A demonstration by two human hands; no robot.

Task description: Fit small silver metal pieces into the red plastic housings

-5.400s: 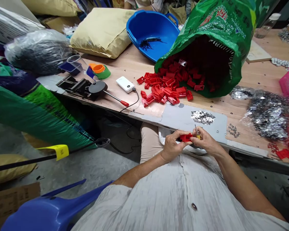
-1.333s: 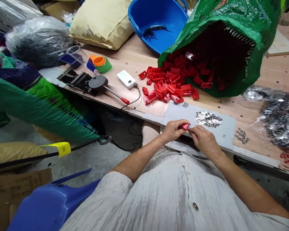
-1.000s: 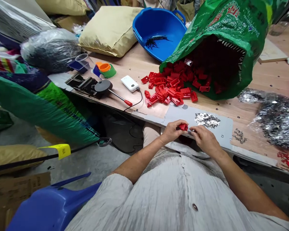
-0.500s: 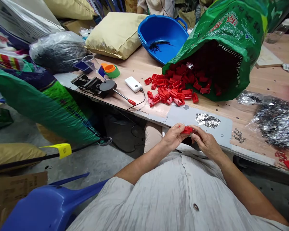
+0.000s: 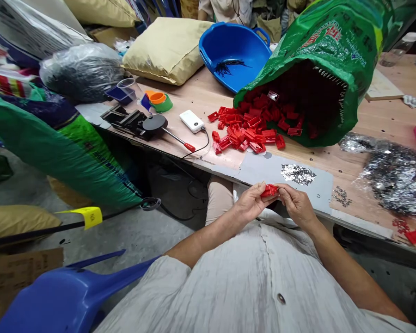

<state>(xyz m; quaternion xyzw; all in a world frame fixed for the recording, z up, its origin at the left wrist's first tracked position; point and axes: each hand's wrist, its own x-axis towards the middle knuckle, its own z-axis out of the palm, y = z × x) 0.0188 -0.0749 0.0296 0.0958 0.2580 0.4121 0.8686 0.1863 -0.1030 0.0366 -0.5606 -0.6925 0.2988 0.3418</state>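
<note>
The left hand (image 5: 251, 202) grasps the red part (image 5: 269, 190), best kept steady beside the right hand (image 5: 298, 205), whose fingers' grip is unclear.

I have a wood-topped table (image 5: 384, 115) across my view, and directly on it I see a pale stuffed sack (image 5: 164, 51), a blue basin (image 5: 253, 51), a tipped green bag (image 5: 319, 48) with red plastic parts (image 5: 235, 134) heaped at its mouth, a white corded device (image 5: 192, 121) and a black lever clamp (image 5: 130, 122). A grey sheet (image 5: 263, 169) carries silvery pieces (image 5: 298, 174) (too small for me to make out individually), and a clear bag (image 5: 395, 178) lies to the right.
</note>
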